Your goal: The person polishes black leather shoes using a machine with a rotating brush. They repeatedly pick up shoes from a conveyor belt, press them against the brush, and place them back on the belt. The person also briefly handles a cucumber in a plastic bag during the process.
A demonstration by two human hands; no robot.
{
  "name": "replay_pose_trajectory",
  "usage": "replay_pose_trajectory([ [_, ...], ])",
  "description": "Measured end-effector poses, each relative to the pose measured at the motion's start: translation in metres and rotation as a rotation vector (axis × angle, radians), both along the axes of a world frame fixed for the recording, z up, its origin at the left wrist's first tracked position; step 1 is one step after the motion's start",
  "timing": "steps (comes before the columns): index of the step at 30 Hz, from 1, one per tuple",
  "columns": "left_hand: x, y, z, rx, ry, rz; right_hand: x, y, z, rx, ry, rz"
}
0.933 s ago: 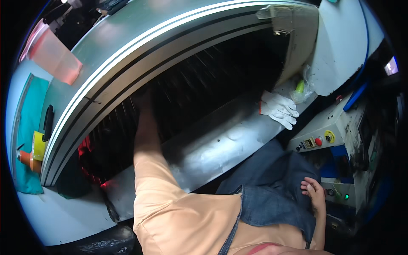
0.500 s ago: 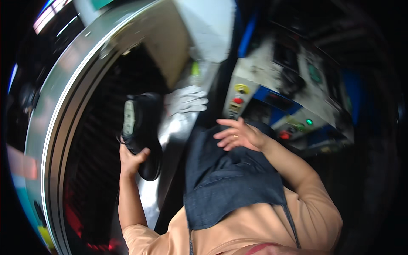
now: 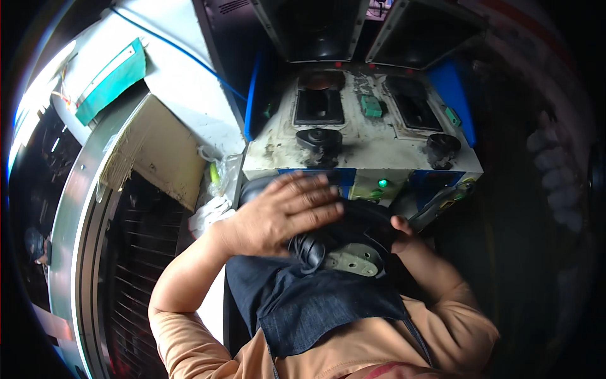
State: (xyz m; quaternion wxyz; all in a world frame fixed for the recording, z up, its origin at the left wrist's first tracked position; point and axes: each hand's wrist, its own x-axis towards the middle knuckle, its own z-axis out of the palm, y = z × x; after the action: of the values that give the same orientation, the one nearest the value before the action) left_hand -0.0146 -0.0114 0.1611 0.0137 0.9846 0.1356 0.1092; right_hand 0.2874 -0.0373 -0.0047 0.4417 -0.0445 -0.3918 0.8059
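A black shoe upper (image 3: 369, 221) lies across my lap, in front of a machine. The pale green shoe last (image 3: 355, 260) inside it shows its top end with small holes toward me. My right hand (image 3: 406, 239) grips the upper at its right side; the thumb shows and the other fingers are hidden behind it. My left hand (image 3: 278, 215) hovers over or rests on the upper's left part, back up and fingers stretched out. Whether it touches, I cannot tell. Loose black material (image 3: 308, 251) bunches beneath that hand, beside the last.
Ahead stands the stained white machine (image 3: 366, 151) with two dark wells, black knobs, a green light (image 3: 383, 183) and raised dark covers (image 3: 315, 28). To my left runs a metal-edged conveyor (image 3: 145, 252) with a cardboard sheet (image 3: 161, 151). White gloves (image 3: 211, 215) lie beside it.
My view has turned right to the machine. The shoe upper has gone from my left hand over the conveyor to my right hand at my lap; my left hand has let go, fingers stretched.
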Motion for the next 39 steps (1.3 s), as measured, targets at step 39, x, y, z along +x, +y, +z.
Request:
replay_pose_trajectory([
  [39,-0.208,-0.06,-0.325,0.114,-0.135,1.814,0.255,0.327,0.059,1.033,-2.204,-0.944],
])
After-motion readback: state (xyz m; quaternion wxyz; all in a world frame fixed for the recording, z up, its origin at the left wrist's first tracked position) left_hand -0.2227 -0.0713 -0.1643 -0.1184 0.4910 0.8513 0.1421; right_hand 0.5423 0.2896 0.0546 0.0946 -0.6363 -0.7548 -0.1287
